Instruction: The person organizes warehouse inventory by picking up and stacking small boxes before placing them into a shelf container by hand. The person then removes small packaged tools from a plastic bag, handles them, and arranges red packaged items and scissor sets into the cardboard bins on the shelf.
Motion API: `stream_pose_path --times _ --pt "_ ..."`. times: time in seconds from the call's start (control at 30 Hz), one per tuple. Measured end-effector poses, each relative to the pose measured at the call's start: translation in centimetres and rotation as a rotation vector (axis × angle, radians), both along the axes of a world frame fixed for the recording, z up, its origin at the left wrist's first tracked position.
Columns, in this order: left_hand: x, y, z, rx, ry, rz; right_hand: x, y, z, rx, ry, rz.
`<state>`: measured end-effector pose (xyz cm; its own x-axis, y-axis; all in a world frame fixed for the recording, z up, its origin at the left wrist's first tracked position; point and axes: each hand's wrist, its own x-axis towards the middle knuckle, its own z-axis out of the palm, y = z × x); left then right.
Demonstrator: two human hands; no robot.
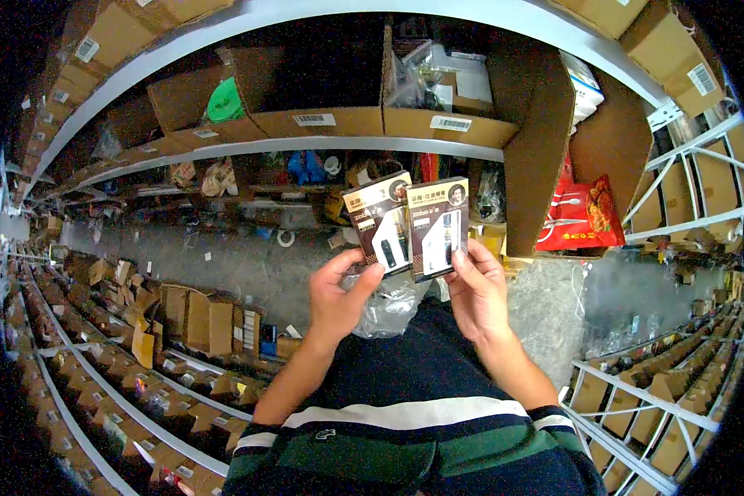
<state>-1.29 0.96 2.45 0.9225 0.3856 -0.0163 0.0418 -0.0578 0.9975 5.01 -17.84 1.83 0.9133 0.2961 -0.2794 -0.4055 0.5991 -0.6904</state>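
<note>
My left hand (339,293) grips a small packaged box (380,217) by its lower left edge, thumb on the front. It has a cream top, a dark lower part and a window showing a slim dark item. A similar box (435,217) is pinched at its lower right corner by my right hand (479,291). Side by side, the boxes tilt slightly, and their inner edges meet or overlap. Below my left hand hangs a crumpled clear plastic bag (388,310); whether those fingers also hold it I cannot tell.
In front of me stands a shelf (314,147) with open cardboard bins (450,124) bearing barcode labels. A red food packet (583,217) sticks out of a bin on the right. Cardboard boxes (194,318) stand on the floor at left. More racks line both sides.
</note>
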Motion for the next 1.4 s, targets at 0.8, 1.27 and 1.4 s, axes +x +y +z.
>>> stream_pose_path --times 0.8,1.27,1.4 --pt "1.1 -0.2 -0.9 -0.085 0.044 -0.077 1.1 -1.1 0.4 -0.023 -0.053 0.031" --pt "-0.6 10.8 -1.1 -1.517 -0.747 -0.390 0.1 -0.1 1.1 0.068 0.106 0.093" --pt "-0.3 11.8 -0.1 -1.375 -0.913 -0.724 -0.9 1.3 -0.5 0.130 0.270 0.195"
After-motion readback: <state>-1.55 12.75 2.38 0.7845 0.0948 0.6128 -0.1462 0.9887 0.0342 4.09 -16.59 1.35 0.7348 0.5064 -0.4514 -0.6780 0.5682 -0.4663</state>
